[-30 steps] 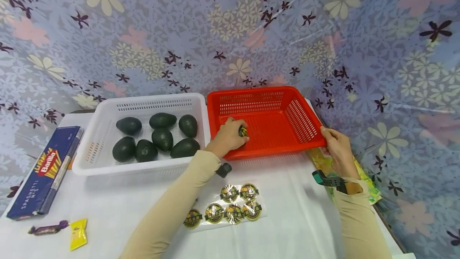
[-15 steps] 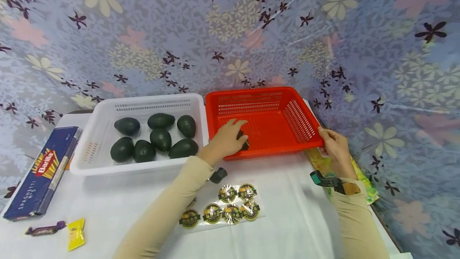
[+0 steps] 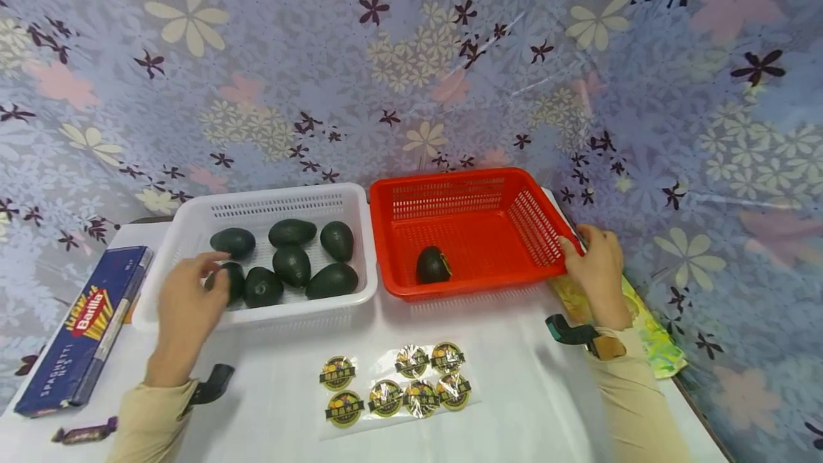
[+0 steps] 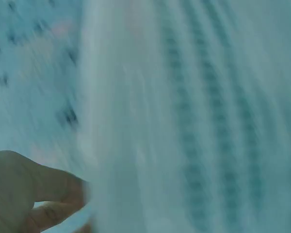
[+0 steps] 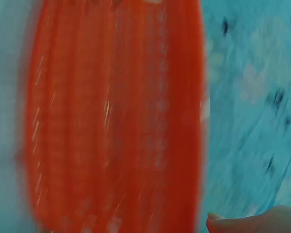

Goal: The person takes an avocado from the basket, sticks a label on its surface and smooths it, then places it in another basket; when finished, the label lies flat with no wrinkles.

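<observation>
My left hand (image 3: 189, 306) hovers over the front left of a white plastic basket (image 3: 369, 256), thumb and fingers apart and curved. An avocado (image 3: 233, 284) lies right by its fingertips, partly hidden by them. Several more dark green avocados (image 3: 291, 266) lie in this basket. In the blurred left wrist view, the fingers (image 4: 63, 189) show beside the basket's wall (image 4: 136, 121). My right hand (image 3: 594, 277) grips the right rim of a red plastic basket (image 3: 469, 231); its thumb shows low in the right wrist view. One avocado (image 3: 432, 265) with a sticker sits in the red basket's front left.
A sheet of round gold-and-black stickers (image 3: 386, 399) lies in front of the baskets. At the left are a blue spaghetti box (image 3: 83, 327) and a purple-wrapped candy (image 3: 86, 433). A yellow-green packet (image 3: 643, 320) lies under the right hand. Floral cloth hangs behind.
My left hand has let go of the stickered avocado in the red basket and moved left over the white basket. The right hand stays at the red rim. The view has tilted slightly.
</observation>
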A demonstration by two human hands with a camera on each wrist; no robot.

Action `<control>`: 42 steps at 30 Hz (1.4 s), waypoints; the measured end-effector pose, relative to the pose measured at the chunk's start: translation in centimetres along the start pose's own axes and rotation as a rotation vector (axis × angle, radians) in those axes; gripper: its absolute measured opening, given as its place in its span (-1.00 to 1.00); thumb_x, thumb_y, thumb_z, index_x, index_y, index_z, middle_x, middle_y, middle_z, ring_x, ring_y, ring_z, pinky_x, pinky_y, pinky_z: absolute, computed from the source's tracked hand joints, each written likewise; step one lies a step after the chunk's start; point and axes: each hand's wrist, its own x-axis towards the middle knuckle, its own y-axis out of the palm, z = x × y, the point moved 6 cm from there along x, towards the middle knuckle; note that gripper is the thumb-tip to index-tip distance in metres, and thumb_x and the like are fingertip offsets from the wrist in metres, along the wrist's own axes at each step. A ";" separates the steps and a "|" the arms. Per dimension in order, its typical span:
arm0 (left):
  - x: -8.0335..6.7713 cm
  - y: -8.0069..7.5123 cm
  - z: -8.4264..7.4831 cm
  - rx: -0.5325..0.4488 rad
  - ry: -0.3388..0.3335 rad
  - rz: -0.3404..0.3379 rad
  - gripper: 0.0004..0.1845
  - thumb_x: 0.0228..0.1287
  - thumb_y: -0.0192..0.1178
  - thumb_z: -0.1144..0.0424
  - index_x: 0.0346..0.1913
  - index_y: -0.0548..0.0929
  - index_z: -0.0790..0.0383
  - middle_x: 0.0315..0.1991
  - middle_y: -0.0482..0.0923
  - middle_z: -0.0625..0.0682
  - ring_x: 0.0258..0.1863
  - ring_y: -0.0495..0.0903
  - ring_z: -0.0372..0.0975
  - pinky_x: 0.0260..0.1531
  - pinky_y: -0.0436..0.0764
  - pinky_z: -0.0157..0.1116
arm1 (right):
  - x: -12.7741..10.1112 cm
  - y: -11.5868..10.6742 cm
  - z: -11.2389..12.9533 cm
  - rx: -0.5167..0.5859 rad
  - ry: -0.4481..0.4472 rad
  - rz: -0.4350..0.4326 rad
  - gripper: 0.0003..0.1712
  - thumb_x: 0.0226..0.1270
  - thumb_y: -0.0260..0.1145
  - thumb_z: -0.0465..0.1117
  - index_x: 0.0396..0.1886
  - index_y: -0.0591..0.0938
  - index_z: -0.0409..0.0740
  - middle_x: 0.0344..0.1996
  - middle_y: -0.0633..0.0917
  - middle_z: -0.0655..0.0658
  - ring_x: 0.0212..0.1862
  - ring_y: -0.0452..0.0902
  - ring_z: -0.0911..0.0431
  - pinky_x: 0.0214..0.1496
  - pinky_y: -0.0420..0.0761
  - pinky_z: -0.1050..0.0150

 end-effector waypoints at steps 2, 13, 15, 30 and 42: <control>-0.9 -1.6 2.9 0.055 -0.093 -0.030 -0.67 0.30 0.05 0.45 0.08 0.64 0.45 -0.01 0.57 0.50 0.01 0.50 0.33 0.02 0.43 0.23 | -0.5 0.4 2.7 0.025 -0.096 -0.045 -0.45 0.47 0.23 -0.15 0.27 0.47 -0.46 0.19 0.44 -0.55 0.26 0.29 -0.43 0.30 0.30 -0.31; -2.4 -4.3 11.4 -0.134 -0.539 0.013 -0.55 0.47 0.00 0.33 0.37 0.53 0.18 -0.04 0.67 0.02 -0.18 0.63 -0.31 -0.22 0.58 -0.49 | -4.0 6.8 17.0 0.289 -0.384 0.404 -0.55 0.37 0.39 -0.06 0.19 0.63 -0.10 0.18 0.67 -0.17 0.21 0.61 -0.14 0.24 0.63 -0.10; -2.8 -4.2 12.6 -0.275 -0.610 0.076 -0.52 0.50 0.06 0.23 0.42 0.46 0.16 -0.23 0.62 -0.27 -0.35 0.53 -0.55 -0.44 0.56 -0.63 | -4.6 8.2 19.1 0.275 -0.435 0.495 -0.52 0.35 0.40 -0.06 0.21 0.62 -0.09 0.19 0.67 -0.14 0.22 0.62 -0.12 0.25 0.64 -0.07; -3.8 -3.0 14.6 -0.894 -0.742 0.204 -0.47 0.37 0.27 0.14 0.39 0.51 -0.10 -0.31 0.60 -0.37 -0.42 0.65 -0.44 -0.42 0.71 -0.47 | -8.0 18.4 29.4 -0.149 -0.680 0.859 -0.40 0.25 0.46 -0.23 0.30 0.57 -0.14 0.26 0.63 -0.13 0.21 0.52 -0.03 0.33 0.56 0.13; -3.8 -2.8 14.7 -0.919 -0.762 0.201 -0.51 0.37 0.27 0.12 0.34 0.56 -0.12 -0.28 0.61 -0.38 -0.40 0.64 -0.42 -0.41 0.71 -0.47 | -9.2 23.1 30.7 -0.437 -0.662 0.839 -0.56 0.32 0.32 -0.28 0.20 0.62 -0.12 0.11 0.71 -0.13 0.09 0.61 -0.02 0.29 0.59 0.15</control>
